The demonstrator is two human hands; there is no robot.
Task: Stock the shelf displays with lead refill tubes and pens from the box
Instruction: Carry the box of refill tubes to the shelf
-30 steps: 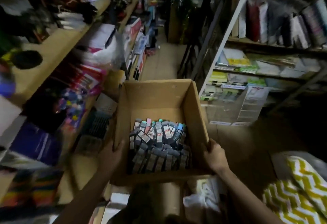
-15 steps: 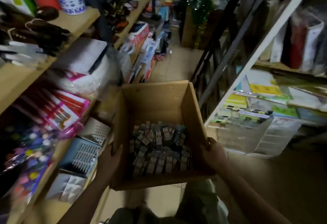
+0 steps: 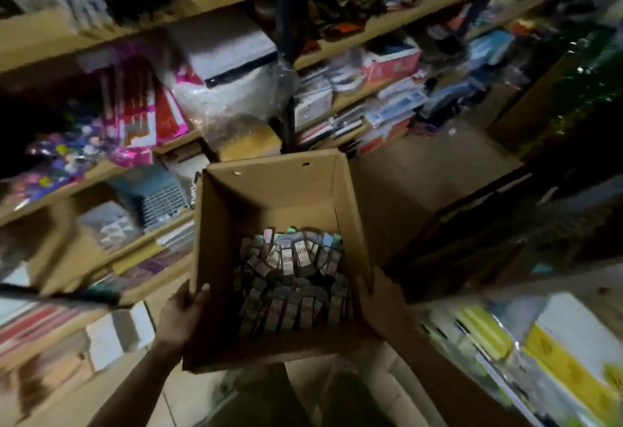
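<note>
1. The left hand (image 3: 182,317) and right hand (image 3: 382,302) grip the side walls of the open box (image 3: 269,190), thumbs hooked over the rims.
2. The tubes (image 3: 293,281) are heaped at its near end, mostly lengthwise, near to far.
3. Blurred wooden shelves (image 3: 47,39) stand far left.

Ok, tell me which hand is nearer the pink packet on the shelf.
Left. The left hand grips the box's side below the pink packet; the right hand grips the far side.

We stand in a narrow aisle of a stationery shop: wooden shelves (image 3: 50,39) crowd the left, packed with wrapped packets (image 3: 135,116), boxed goods (image 3: 391,62) and stacked paper (image 3: 222,45), while more packaged paper goods (image 3: 569,356) lie at our right.
</note>
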